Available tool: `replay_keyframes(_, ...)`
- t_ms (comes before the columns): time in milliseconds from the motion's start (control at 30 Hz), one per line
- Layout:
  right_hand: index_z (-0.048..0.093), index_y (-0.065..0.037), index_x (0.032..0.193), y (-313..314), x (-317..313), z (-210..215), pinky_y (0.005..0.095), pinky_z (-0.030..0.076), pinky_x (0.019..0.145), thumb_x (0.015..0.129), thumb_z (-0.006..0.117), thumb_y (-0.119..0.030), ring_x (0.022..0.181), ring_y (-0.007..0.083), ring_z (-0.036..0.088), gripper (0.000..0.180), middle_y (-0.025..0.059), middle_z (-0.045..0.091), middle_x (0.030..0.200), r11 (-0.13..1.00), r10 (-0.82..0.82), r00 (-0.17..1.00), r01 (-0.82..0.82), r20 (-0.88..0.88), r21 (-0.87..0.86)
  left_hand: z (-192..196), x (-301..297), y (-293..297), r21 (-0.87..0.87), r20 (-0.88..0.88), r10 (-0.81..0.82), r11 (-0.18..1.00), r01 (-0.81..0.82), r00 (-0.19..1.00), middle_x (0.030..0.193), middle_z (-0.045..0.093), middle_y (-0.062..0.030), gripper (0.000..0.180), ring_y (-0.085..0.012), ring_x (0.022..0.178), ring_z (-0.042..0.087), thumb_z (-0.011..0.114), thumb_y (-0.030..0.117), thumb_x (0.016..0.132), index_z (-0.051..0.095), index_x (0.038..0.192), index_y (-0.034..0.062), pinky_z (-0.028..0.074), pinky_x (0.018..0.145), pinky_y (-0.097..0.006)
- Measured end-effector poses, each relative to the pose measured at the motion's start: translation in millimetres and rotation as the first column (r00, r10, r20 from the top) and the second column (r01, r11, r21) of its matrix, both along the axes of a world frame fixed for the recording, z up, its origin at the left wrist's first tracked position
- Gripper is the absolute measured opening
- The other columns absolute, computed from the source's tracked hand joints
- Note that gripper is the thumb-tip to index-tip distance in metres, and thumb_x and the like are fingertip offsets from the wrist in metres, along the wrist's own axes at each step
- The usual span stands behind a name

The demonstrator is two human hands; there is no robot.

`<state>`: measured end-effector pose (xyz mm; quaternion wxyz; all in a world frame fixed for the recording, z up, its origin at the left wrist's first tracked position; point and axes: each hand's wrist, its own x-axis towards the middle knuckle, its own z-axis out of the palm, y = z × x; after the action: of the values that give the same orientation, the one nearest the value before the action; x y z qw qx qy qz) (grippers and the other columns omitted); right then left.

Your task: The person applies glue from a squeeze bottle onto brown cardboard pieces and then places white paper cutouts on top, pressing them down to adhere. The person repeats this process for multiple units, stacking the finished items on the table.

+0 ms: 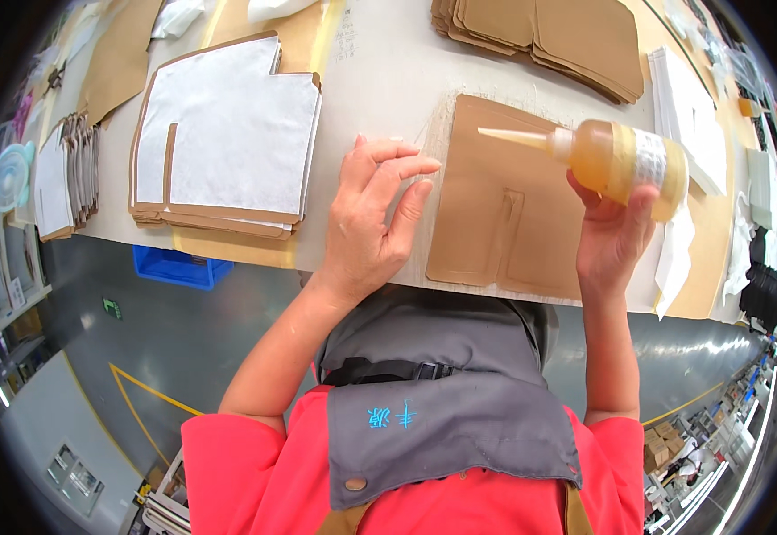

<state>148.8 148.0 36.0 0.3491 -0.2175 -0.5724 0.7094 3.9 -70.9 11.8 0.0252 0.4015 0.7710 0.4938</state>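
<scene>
While clasping an amber glue bottle [625,160] from below, keeps it tipped sideways in the right hand [611,236], grip closed round its belly, thin nozzle [513,136] pointing left. Hangs above a flat brown cut piece [504,205] lying at the near edge of the bench [380,80], nozzle tip clear of the surface. Left hand [375,214] set down just beside the piece's left edge, grip spread, fingers loosely curled and pinching nothing.

Likely trouble, judged from this pose:
- Could drip where no glue is wanted, with the bottle nearly level and the tip over the middle of the piece.
- Could slide the piece, since the left hand sits on the bench beside it and not on it.
- Could smear fingers if the left hand strays over a wet line.
- Could squirt too much from a hard squeeze on a soft bottle.

Packages, labels and signs:
- White label band [652,156] wrapped round the bottle's middle, print too small to make out.
- Stack of white-faced pieces [228,134] with brown edges, far left on the bench.
- Stack of brown pieces [540,36] at the far edge.
- White sheets [687,107] to the right.
- Blue bin [181,266] under the bench.
- Small green sign [112,308] low at left.
</scene>
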Motion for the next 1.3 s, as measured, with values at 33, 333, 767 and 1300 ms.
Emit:
replay_keyframes(33,0.049,-0.002,0.137,4.2,-7.6,-1.3,0.0463,0.057,0.094,0.101,0.056,-0.044,0.115,0.0242,0.063,0.056,0.0103,0.059,0.131,1.000,0.001,1.000,-0.001,0.006,0.026,-0.6,0.0,0.2,0.008,0.013,-0.001,1.000,0.001,1.000,0.113,0.062,-0.0098,0.016,-0.0287,0.109,0.059,0.063,0.007,0.093,0.069,0.108,0.0085,0.035,0.113,-0.051)
replay_keyframes(333,0.053,-0.003,0.131,12.0,-28.9,-9.4,0.0456,0.058,0.092,0.098,0.062,-0.041,0.112,0.0225,0.063,0.051,0.0078,0.061,0.124,1.000,0.008,0.998,-0.010,0.057,0.029,-4.1,-1.1,1.0,0.023,0.049,-0.013,1.000,0.012,0.999,0.111,0.058,-0.0065,0.015,-0.0269,0.108,0.057,0.065,0.008,0.093,0.068,0.107,0.0099,0.034,0.113,-0.052)
replay_keyframes(767,0.043,-0.001,0.142,-4.5,10.4,-8.3,0.0415,0.050,0.099,0.098,0.063,-0.042,0.124,0.0256,0.056,0.064,0.0149,0.054,0.138,0.992,0.124,0.989,-0.123,0.083,-0.020,-5.2,-1.2,1.1,0.033,0.025,-0.011,0.999,0.010,1.000,0.110,0.059,-0.0075,0.014,-0.0282,0.107,0.058,0.064,0.008,0.092,0.068,0.105,0.0091,0.034,0.112,-0.053)
replay_keyframes(1300,0.035,-0.003,0.143,-54.8,62.7,0.0,0.0473,0.045,0.105,0.071,0.081,-0.063,0.124,0.0334,0.055,0.105,0.0238,0.052,0.138,0.983,0.167,0.961,-0.181,0.221,0.043,-2.2,1.2,0.7,0.038,-0.011,0.012,0.999,-0.011,1.000,0.109,0.065,-0.0109,0.014,-0.0273,0.106,0.061,0.062,0.007,0.094,0.068,0.106,0.0071,0.036,0.113,-0.048)
